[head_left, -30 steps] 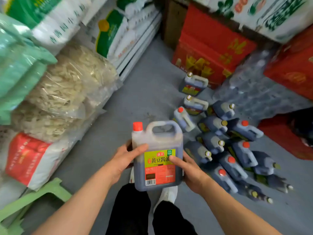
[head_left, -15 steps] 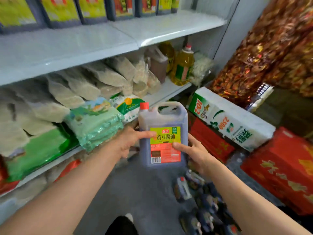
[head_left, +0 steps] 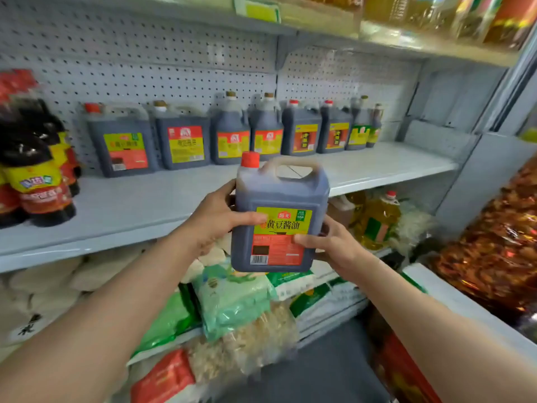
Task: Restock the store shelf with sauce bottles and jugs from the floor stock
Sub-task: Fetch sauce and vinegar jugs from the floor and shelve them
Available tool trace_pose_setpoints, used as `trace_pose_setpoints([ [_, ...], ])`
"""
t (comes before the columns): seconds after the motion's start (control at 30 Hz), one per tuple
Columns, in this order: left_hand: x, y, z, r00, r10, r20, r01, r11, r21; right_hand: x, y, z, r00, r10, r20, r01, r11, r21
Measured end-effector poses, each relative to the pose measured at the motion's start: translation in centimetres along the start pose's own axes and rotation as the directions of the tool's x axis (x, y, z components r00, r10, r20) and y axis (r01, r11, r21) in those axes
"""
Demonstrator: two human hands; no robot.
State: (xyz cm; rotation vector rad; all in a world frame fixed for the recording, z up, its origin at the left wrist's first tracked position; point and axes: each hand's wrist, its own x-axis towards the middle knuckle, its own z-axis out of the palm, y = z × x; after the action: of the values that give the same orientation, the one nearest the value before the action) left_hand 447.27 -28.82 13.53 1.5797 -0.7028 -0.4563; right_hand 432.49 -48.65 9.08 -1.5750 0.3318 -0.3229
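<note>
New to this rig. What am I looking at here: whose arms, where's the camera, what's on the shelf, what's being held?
There is no robot here. A person wears one wide-angle camera on the head, looking forward and down, so the two bare arms are their own.

The left hand and right hand grip a dark soy sauce jug by its sides. It has a red cap, a moulded handle and a yellow and red label. It is upright, in the air in front of the white shelf.

At the back of that shelf, against the pegboard, stands a row of similar dark jugs. At the far left is a cluster of dark bottles. The front of the shelf is bare.

Below are bagged goods and a yellow oil bottle.
</note>
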Motion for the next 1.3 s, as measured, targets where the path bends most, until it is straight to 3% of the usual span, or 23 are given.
trace_pose_setpoints([
  [0.23, 4.8, 0.7, -10.5, 0.987, 0.089, -0.131, -0.082, 0.995, 0.063, 12.0, -2.4, 7.6, 0.984, -0.093, 0.154, 0.085, 0.995, 0.054],
  [0.6, 8.8, -4.3, -24.3, 0.938, 0.055, -0.342, -0.017, 0.994, 0.112, 25.9, -0.3, 20.4, 0.941, -0.099, 0.324, 0.096, 0.995, 0.025],
  [1.3, 18.2, -10.1, -32.9, 0.795, -0.003, -0.606, 0.107, 0.985, 0.136, 39.8, 0.2, 29.6, 0.915, -0.116, 0.387, 0.181, 0.974, -0.135],
])
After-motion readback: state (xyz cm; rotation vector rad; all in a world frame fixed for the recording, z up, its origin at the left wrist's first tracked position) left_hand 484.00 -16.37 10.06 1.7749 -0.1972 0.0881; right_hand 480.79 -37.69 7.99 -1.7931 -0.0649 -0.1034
